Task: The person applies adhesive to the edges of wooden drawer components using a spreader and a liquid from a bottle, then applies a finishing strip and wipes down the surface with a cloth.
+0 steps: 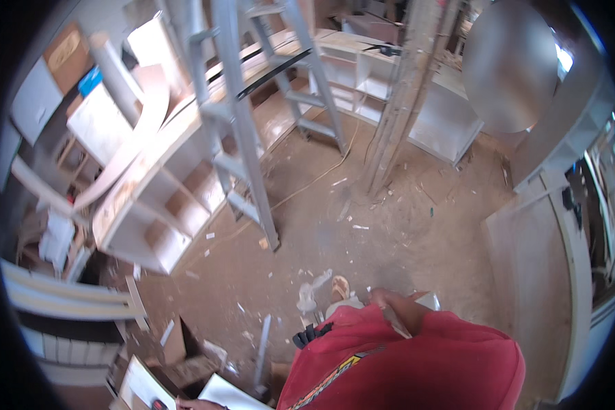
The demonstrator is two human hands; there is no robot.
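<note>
Honestly, the floor is what worries me most. My right hand (388, 302) is curled shut against my red shirt around a pale flat offcut (425, 299), which sits at waist height just in front of my belly; one corner pokes out past my fingers. My left hand (197, 404) shows only as a sliver at the bottom edge, just beside a white rectangular sheet (229, 396), and I cannot tell whether it is spread or gripping.

I judge a trip to be the likeliest trouble. A thin pale cable (321, 174) snakes over the dusty brown floor (389, 232) towards the grey aluminium stepladder (242, 137), and white scraps and splinters lie all around my sandalled foot (339, 287). Catching the cable could jerk the ladder, which stands just beside the long white open-fronted shelf unit (164, 205). The offcut could also slip, since I cannot see much of my hold on it. A black object (311, 335) hanging at my waist might snag too.

Counting: one stepladder, one cable, one offcut in hand, one white sheet, two white shelf units (the second, a white cubby unit (383, 75), stands at the back), one rough wooden post (403, 102), one large grey round disc (509, 65), and one foot in view.
</note>
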